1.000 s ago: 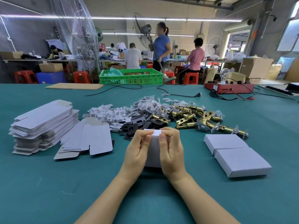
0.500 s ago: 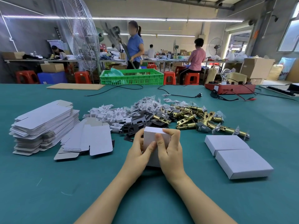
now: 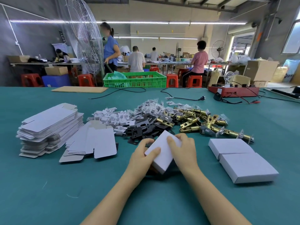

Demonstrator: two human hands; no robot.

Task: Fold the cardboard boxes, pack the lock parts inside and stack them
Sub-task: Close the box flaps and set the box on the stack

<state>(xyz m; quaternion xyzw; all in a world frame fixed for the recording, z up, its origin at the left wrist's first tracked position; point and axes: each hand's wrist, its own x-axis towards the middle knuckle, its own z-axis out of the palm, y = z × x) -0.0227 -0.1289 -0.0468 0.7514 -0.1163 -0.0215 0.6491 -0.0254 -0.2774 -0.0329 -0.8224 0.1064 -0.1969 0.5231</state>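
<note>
- Both hands hold one white box (image 3: 162, 151) just above the green table (image 3: 48, 192), tilted, long axis running roughly 7 to 1 o'clock.
- Left hand (image 3: 141, 155): thumb lies across the box's near-left top edge, remaining fingers curl under and behind it. Clamped on the box.
- Right hand (image 3: 183, 148): thumb presses on the top face, fingers wrap the right side. Also clamped on the box. Two-sided grip likely keeps the flaps closed while it is turned.
- Box reads as closed; I cannot tell whether anything is inside.
- Two finished boxes (image 3: 240, 156) lie side by side, touching, at 3 o'clock of the hands. Judgement: that is the set-down zone, and the held box probably heads there.
- Flat box blanks (image 3: 48, 127) stacked at 9 o'clock, with a few loose blanks (image 3: 95, 142) fanned out nearer, within the left hand's reach.
- Parts supply at 12 o'clock: black plates (image 3: 142, 127), brass latches (image 3: 199, 122), white inserts (image 3: 113, 117), small bagged items (image 3: 151, 104) behind. Grouped by kind, presumably for quick picking.
- Risk: tilted box could let an untucked flap open.
</note>
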